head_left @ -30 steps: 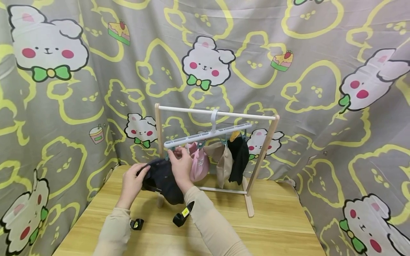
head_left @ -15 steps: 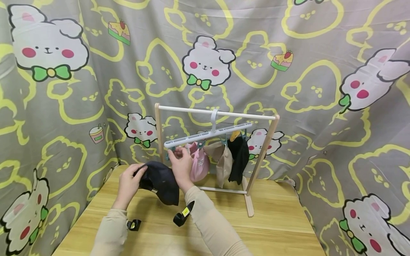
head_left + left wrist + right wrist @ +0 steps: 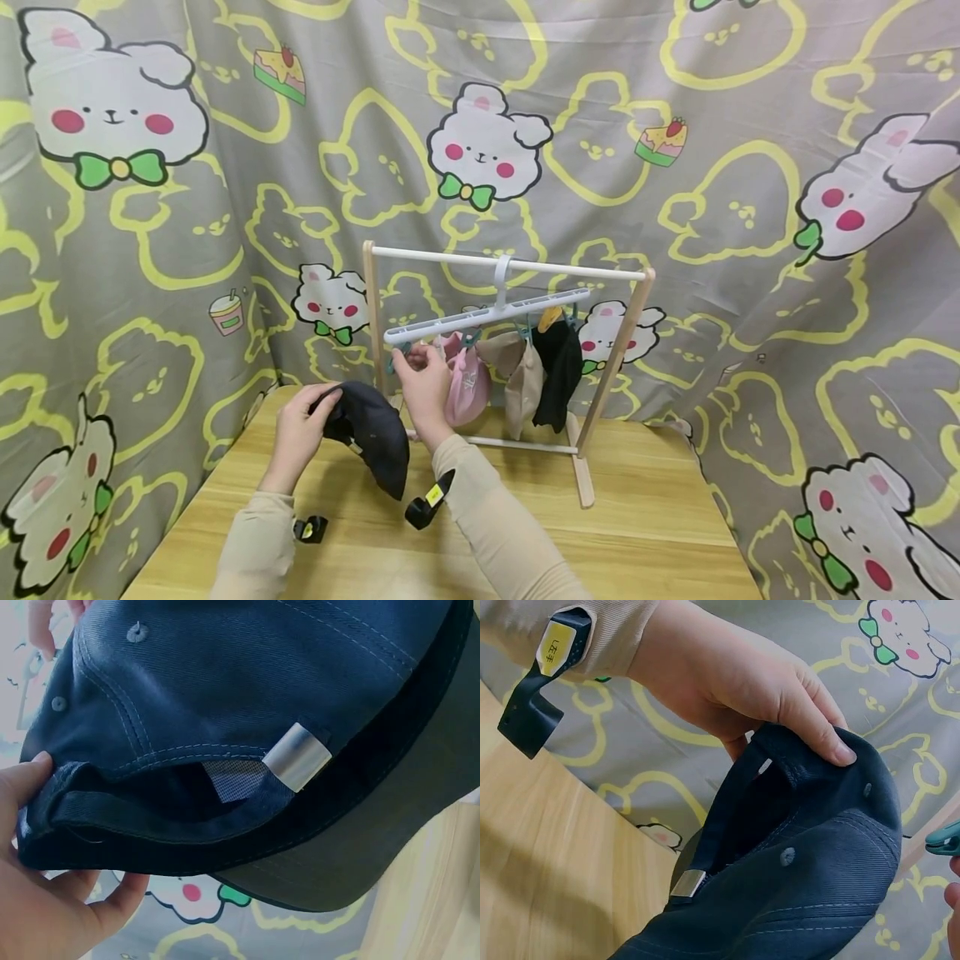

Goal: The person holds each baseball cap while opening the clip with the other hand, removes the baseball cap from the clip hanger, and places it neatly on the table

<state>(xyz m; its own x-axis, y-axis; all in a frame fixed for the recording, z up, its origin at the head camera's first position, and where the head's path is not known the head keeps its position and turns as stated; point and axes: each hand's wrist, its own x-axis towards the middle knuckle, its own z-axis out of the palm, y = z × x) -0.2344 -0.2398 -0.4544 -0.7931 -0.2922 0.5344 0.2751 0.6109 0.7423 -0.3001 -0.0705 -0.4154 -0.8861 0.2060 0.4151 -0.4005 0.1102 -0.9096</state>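
Hands work at the rear left part of the tabletop point(image 3: 615, 533), just in front of the rack point(image 3: 633, 333). The left hand point(image 3: 296, 433) grips the dark cap point(image 3: 371, 433) by its back edge, thumb on the outside above the strap opening and fingers curled under the rim; the wrist views show a metal buckle point(image 3: 298, 756) on the strap beside that grip. The cap hangs in the air above the table's rear left area, tilted, with its brim pointing down toward the near edge. The right hand point(image 3: 423, 387) is raised just behind the cap, fingertips pinched on a green clip point(image 3: 396, 354) at the left end of the white hanger point(image 3: 487, 315), which hangs from the rack's top bar. Along that hanger, to the right of the hand, hang a pink cap point(image 3: 467, 385), a beige cap point(image 3: 522, 379) and a black cap point(image 3: 561, 371), close together. The rack stands along the rear edge of the table. A patterned cloth point(image 3: 750, 167) with rabbit figures covers the wall behind.
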